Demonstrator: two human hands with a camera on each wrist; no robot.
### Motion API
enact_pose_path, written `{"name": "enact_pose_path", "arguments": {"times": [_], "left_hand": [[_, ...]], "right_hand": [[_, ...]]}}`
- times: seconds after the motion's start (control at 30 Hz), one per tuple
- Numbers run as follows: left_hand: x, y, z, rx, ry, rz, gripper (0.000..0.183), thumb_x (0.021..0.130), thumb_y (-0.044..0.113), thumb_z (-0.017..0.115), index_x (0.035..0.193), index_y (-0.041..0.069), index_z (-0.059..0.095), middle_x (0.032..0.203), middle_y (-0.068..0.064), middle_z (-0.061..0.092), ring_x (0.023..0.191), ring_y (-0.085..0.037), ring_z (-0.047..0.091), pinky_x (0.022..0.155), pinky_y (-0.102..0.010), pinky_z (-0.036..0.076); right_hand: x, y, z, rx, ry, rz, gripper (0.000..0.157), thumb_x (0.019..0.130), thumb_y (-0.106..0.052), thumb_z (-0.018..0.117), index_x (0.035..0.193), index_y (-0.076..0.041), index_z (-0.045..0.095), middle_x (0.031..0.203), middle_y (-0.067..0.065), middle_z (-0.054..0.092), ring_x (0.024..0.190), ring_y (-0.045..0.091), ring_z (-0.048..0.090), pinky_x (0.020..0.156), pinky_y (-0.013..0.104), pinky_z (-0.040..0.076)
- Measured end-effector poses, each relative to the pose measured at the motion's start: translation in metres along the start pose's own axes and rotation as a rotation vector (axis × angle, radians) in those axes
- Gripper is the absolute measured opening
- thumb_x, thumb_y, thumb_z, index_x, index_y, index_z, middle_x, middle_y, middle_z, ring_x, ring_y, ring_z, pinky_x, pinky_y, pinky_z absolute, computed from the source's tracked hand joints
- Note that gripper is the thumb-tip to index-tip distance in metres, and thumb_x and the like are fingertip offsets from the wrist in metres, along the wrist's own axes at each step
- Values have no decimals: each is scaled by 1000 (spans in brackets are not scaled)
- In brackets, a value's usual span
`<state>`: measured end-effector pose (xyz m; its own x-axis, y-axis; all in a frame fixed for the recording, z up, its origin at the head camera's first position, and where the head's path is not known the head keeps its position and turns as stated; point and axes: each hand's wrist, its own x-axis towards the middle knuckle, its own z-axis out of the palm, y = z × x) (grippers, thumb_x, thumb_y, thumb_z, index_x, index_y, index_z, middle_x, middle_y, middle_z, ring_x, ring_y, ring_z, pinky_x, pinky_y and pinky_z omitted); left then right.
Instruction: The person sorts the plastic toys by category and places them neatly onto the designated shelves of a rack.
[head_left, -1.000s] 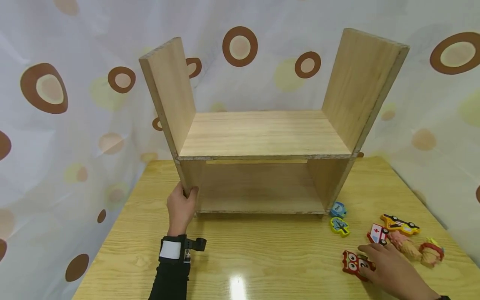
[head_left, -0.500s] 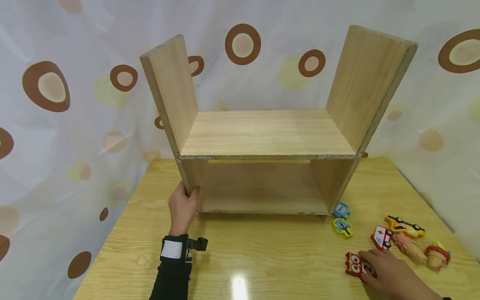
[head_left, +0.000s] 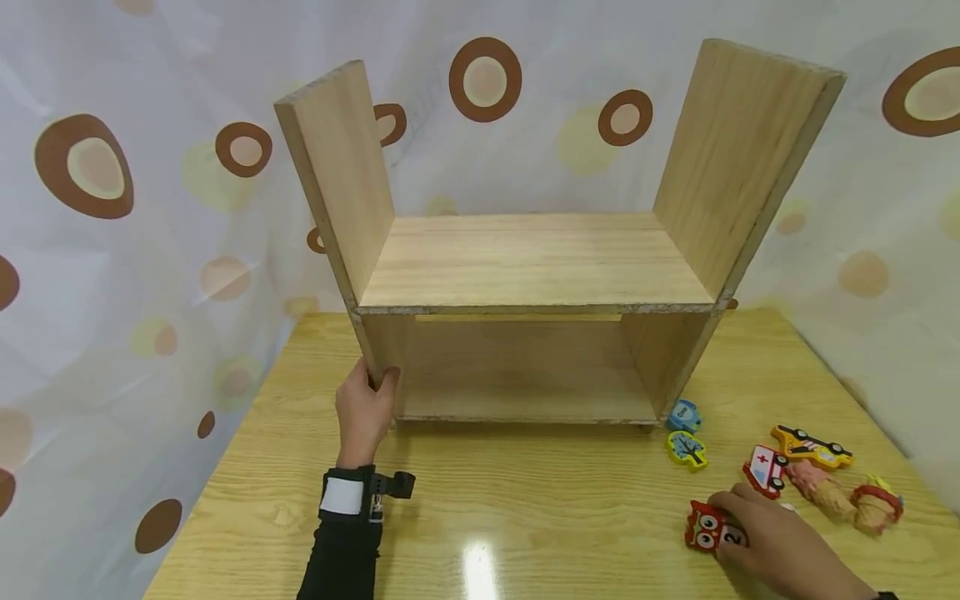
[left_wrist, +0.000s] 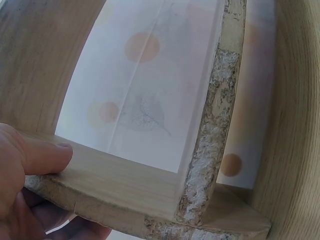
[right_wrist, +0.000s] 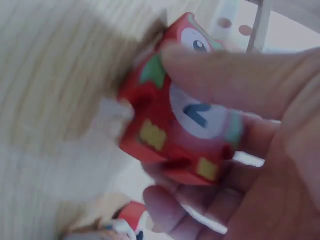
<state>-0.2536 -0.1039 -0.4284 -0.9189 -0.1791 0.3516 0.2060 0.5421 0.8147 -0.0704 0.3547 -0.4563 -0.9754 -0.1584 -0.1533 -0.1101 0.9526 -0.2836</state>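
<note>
My left hand (head_left: 365, 414) grips the left side panel of a two-level wooden shelf (head_left: 540, 258), thumb on the inner face and fingers round the outside. Close up in the left wrist view, the thumb (left_wrist: 47, 156) lies on the panel beside its rough front edge. At the lower right, my right hand (head_left: 780, 537) pinches a red owl block (head_left: 703, 527) with big white eyes and a number 2 on its belly. The right wrist view has the owl (right_wrist: 180, 130) between thumb and fingers, tilted, close over the tabletop.
Right of the shelf lie a blue block (head_left: 684, 415) marked One and a yellow-edged tree block (head_left: 686, 450). Farther right are an ambulance block (head_left: 765, 471), a yellow vehicle block (head_left: 812, 447) and two small figures (head_left: 821, 490) near the table's right edge. A patterned sheet (head_left: 555, 167) hangs behind.
My right hand has closed its hold on the owl block and tipped it slightly upright. The left hand keeps its grip on the shelf panel. The head view has shifted slightly.
</note>
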Motion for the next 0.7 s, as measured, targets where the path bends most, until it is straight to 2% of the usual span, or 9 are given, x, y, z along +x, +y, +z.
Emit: {"name": "enact_pose_path", "arguments": {"times": [0.17,0.27,0.5,0.7], "left_hand": [[-1,1,1,-7,5,12,35,91,23,62,115,-2,59,110,-27,67,92,-36,67,73,-54,56],[-1,2,-1,-7,4,13,35,91,23,62,115,-3,59,110,-28,67,91,-37,67,73,-54,56],[-4,1,-2,-10,-5,10,37,92,21,60,120,-4,57,114,-29,65,94,-37,67,75,-55,56],[-3,1,-2,-12,-16,-7,38,92,22,60,122,-2,56,118,-27,64,98,-37,66,78,-54,56]], "right_hand": [[5,-17,-1,29,6,7,33,77,-22,76,105,-12,61,94,-1,64,77,11,56,64,36,47],[11,-35,-5,76,74,-18,33,79,-23,74,107,-11,61,93,-3,66,77,8,57,63,33,48],[32,-87,-18,260,238,-142,33,89,-25,66,117,-8,59,92,-1,64,66,0,49,55,23,43],[50,-119,-25,360,314,-186,34,87,-21,69,117,-9,60,97,3,68,71,2,58,56,23,50]]}}
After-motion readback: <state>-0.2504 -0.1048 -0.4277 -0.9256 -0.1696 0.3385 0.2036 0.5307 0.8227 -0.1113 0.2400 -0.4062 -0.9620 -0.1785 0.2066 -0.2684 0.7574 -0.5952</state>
